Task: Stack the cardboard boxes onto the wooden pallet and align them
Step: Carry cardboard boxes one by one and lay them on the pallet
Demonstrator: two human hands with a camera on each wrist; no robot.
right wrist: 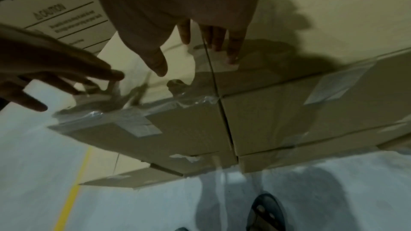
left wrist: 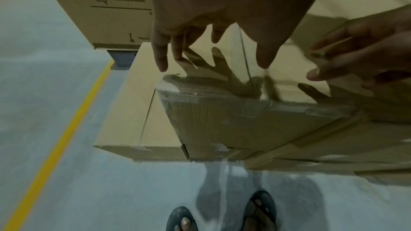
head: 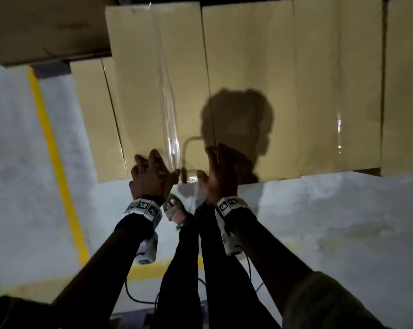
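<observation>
Long flat cardboard boxes lie side by side in a stack. The top taped box [head: 158, 91] meets its neighbour [head: 248, 91] along a seam. A lower box [head: 89, 115] juts out on the left. My left hand [head: 151, 174] [left wrist: 213, 41] is spread open over the taped box's near left corner [left wrist: 173, 90]; I cannot tell whether it touches. My right hand [head: 218, 172] [right wrist: 209, 39] is open, and its fingertips [right wrist: 232, 60] rest on the box top beside the seam. The stack hides the wooden pallet.
A tall printed carton [left wrist: 106, 6] stands at the back left. A yellow line [head: 56, 157] runs along the grey concrete floor [head: 319, 222]. My sandalled feet [left wrist: 260, 210] stand close to the stack's near face. Camera cables hang below my wrists.
</observation>
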